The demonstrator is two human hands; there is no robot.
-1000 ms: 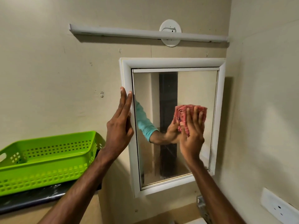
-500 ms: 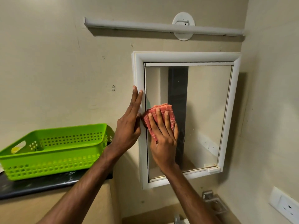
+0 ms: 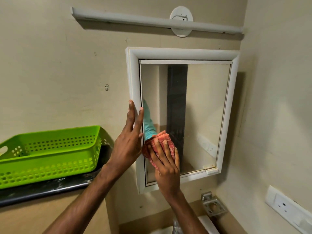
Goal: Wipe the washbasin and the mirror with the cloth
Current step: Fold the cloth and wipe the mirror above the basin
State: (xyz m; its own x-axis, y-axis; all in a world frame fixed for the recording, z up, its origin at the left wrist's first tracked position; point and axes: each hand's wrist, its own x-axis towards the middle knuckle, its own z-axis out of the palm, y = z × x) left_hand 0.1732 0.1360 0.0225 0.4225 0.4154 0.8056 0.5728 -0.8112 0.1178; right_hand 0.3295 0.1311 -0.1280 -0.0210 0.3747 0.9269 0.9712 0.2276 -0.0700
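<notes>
Down and left goes the cloth point(image 3: 162, 148) compared with a second ago: from the middle of the glass to the lower left corner of the mirror point(image 3: 202, 107), close against the white frame point(image 3: 134, 78). The right hand point(image 3: 166, 164) lies flat on top of it, fingers point(image 3: 168, 150) spread and extended, pressing the pink folded fabric onto the glass; the cloth pokes out above the fingertips and to the left of the hand. No pinch here, just a pressing palm. The left hand point(image 3: 129, 141) is open too, fingers straight and pointing up, laid against the left side of the frame, with its fingertips at the inner edge, just beside the cloth. A teal sleeve shows in the reflection above the cloth.

Over on the left, a green perforated basket point(image 3: 50, 154) sits on a dark shelf point(image 3: 42, 190); what can be seen of its inside looks bare, though the near wall hides part of the floor. A metal holder point(image 3: 212, 205) is fixed to the wall below the mirror, its ring holding nothing. At the bottom edge, a sliver of white washbasin point(image 3: 207, 224) peeks in. A tube light point(image 3: 152, 20) runs above, and a socket plate point(image 3: 287, 210) sits on the right wall.
</notes>
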